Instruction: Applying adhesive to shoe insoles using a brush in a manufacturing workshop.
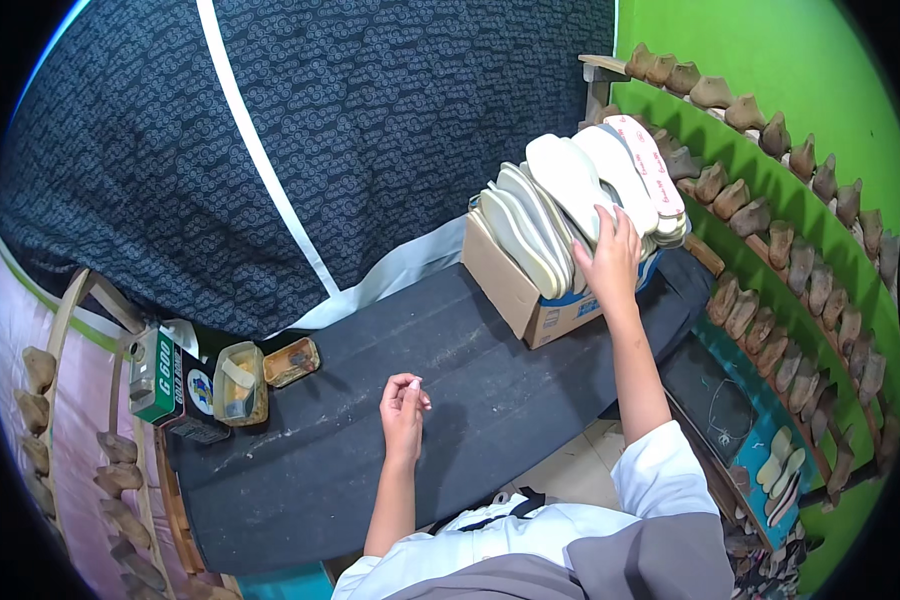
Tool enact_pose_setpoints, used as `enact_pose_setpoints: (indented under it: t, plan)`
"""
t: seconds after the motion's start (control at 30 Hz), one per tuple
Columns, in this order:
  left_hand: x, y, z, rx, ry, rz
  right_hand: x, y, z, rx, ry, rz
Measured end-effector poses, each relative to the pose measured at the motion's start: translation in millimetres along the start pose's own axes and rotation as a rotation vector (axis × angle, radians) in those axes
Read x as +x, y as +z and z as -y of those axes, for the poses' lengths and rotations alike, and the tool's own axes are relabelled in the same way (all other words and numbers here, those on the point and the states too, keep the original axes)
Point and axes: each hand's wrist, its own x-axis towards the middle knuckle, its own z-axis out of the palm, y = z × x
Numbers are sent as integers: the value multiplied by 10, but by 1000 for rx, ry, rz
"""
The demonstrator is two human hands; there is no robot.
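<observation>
Right hand (615, 255): fingers spread, thumb well apart, fingertips on or just in front of pale insole (562, 170); contact hard to tell, no grip seen. Insole leans among stack packed upright in cardboard box (500, 280), far right part of dark tabletop (350, 440). Left hand (403, 415): over tabletop, fingers loosely curled, thumb near index; cannot tell whether anything held.

The right hand (612, 258), fingers spread, touches pale insoles (560, 170) packed in a cardboard box (495, 287) on the dark-covered counter (320, 480), above which the left hand (404, 418) hovers, fingers curled, well apart from a rectangular metal can (155, 375).
</observation>
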Motion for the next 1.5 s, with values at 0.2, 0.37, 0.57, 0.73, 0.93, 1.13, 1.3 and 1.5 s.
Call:
enact_pose_setpoints:
  t: [0.2, 0.37, 0.57, 0.73, 0.93, 1.13, 1.3, 1.5]
  plan:
    - [37, -94, 0, 30, -34, 27, 100, 80, 55, -12, 33, 84]
    - [24, -93, -41, 17, -46, 36, 216, 126, -32, 57, 58, 103]
    - [-3, -168, -34, 28, -13, -7, 179, -32, 60, 172, 74, 13]
    - [-52, -155, -53, 39, -17, -35, -79, -350, 312, 558, 245, 64]
    - [-167, -110, -81, 40, 9, -99, -677, -323, 772, 1296, 273, 366]
    - [-415, -269, -89, -29, 99, -80, -1401, -315, 1285, 1797, 621, 1126]
    - [-674, -341, -117, -190, 89, -268, -1998, -267, 1536, 1761, 715, 1616]
    - [-939, -523, -260, -264, 155, -440, -2310, -252, 1754, 1610, 654, 1905]
